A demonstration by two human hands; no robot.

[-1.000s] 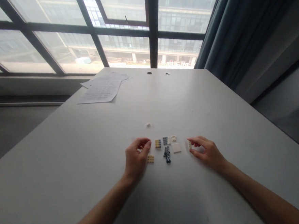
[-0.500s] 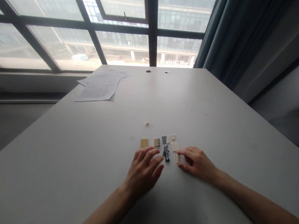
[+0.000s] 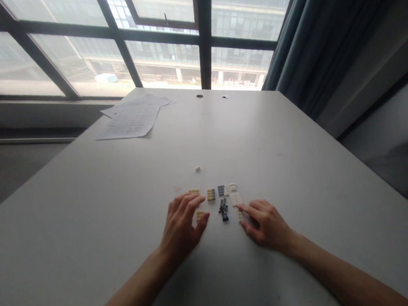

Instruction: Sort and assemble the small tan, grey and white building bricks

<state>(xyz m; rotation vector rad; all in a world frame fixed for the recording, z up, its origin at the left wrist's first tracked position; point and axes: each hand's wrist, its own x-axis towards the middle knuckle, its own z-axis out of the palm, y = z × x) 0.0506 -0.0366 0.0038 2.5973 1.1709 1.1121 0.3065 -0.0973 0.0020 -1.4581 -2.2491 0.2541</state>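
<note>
My left hand (image 3: 182, 219) is open, its thumb and fingers apart and curved around a small tan studded brick (image 3: 200, 215) on the table. Its fingertips partly cover a tan plate (image 3: 193, 192) behind. With thumb and index finger, my right hand (image 3: 266, 221) pinches the two ends of a narrow white studded brick (image 3: 239, 215). Just beyond lies a smooth cream tile (image 3: 236, 199). Between the hands is a row of dark, knobby pieces (image 3: 224, 210). Farther back sit a tan and grey plate (image 3: 210, 194), a grey plate (image 3: 221, 190) and a white curved piece (image 3: 233, 187).
A small white piece (image 3: 197, 169) lies alone beyond the others on the white table (image 3: 90, 226). Printed papers (image 3: 128, 121) rest at the far left edge. Two round holes are near the back edge, before the window; a blue curtain (image 3: 298, 48) hangs at right.
My left hand has shifted left and its thumb has spread away from the fingers, uncovering the small tan brick. My right hand stays at the white brick. The view has moved slightly.
</note>
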